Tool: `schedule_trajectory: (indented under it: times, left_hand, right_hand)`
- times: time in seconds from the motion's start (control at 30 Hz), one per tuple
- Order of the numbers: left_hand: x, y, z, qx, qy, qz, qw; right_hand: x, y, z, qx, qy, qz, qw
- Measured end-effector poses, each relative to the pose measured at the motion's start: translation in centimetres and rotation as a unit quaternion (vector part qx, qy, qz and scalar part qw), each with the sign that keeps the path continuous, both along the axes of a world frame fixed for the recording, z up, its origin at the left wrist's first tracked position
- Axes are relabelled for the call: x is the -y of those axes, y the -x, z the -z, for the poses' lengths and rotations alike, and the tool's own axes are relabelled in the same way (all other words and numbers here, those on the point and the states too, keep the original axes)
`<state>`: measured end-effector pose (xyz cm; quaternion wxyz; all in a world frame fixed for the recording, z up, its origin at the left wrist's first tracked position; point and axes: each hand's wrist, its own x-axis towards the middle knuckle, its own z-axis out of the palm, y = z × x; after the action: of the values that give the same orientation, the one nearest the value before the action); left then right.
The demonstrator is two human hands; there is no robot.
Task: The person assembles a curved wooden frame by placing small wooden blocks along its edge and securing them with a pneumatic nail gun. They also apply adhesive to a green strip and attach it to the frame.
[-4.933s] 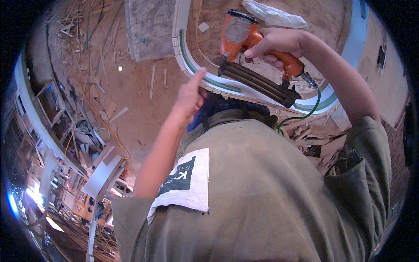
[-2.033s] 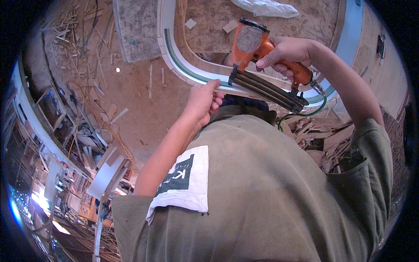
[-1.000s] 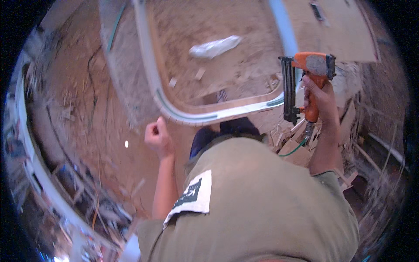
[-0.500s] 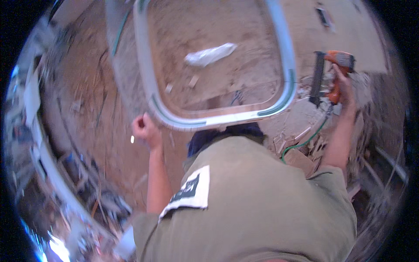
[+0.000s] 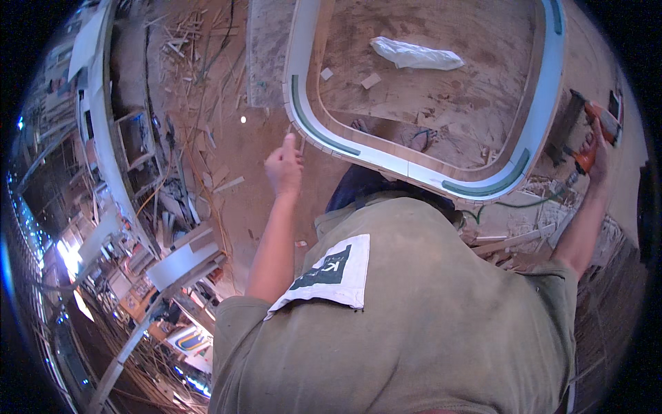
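Note:
A large rounded frame (image 5: 389, 160) with pale wood edges, a white face and green strips in its corners lies in front of me. My left hand (image 5: 284, 168) is just outside its near left corner. Its fingers are curled and the thumb points up toward the frame; whether a small thing is pinched there I cannot make out. On the far side, my right hand (image 5: 594, 155) grips an orange and black nail gun (image 5: 607, 125) beside the frame's right edge. A green hose (image 5: 527, 204) runs from the gun toward the frame's near side.
A crumpled white plastic bag (image 5: 417, 55) and small wood blocks (image 5: 371, 81) lie on the board inside the frame. Wood scraps (image 5: 186, 34) litter the floor on the left. Offcuts (image 5: 514, 241) are piled under my right arm. Long pale boards (image 5: 103, 117) stand farther left.
The view has swung, so the frame appears farther right and tilted. My left hand has come up beside its near left corner. The nail gun stays in my right hand, now closer to the frame's right edge.

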<state>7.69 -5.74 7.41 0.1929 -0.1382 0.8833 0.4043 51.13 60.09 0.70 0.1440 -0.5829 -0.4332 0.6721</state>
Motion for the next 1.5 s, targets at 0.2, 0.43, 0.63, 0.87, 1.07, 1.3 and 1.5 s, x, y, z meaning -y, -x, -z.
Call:
schedule_trajectory:
  times: [0.2, 0.43, 0.63, 0.87, 1.07, 1.3, 1.5]
  left_hand:
    - [-4.0, -2.5, -2.2, 0.253, 0.045, 0.050, 0.965]
    - [-6.0, -3.3, -1.2, 0.367, 0.006, 0.047, 0.929]
    - [-6.1, -3.1, -1.4, 0.380, -0.034, -0.017, 0.924]
    - [-5.9, -3.0, -0.3, 0.370, -0.051, -0.057, 0.926]
    - [-5.6, -2.8, 0.0, 0.385, -0.051, -0.030, 0.921]
    - [-5.7, -2.8, -0.1, 0.370, -0.062, -0.031, 0.926]
    - [-5.7, -2.8, -0.1, 0.373, -0.070, -0.029, 0.925]
  right_hand:
    - [6.4, 8.0, -13.2, 0.113, -0.086, -0.063, 0.988]
    - [16.1, 22.7, -16.4, 0.075, 0.049, -0.334, 0.938]
    - [25.2, 32.5, -10.4, 0.054, 0.173, -0.576, 0.797]
    - [30.4, 36.9, -7.2, 0.038, 0.297, -0.641, 0.707]
    - [31.5, 37.4, -5.5, 0.073, 0.283, -0.644, 0.707]
    - [32.0, 37.9, -5.9, 0.087, 0.268, -0.649, 0.707]
    - [31.9, 38.1, -5.5, 0.067, 0.280, -0.667, 0.687]
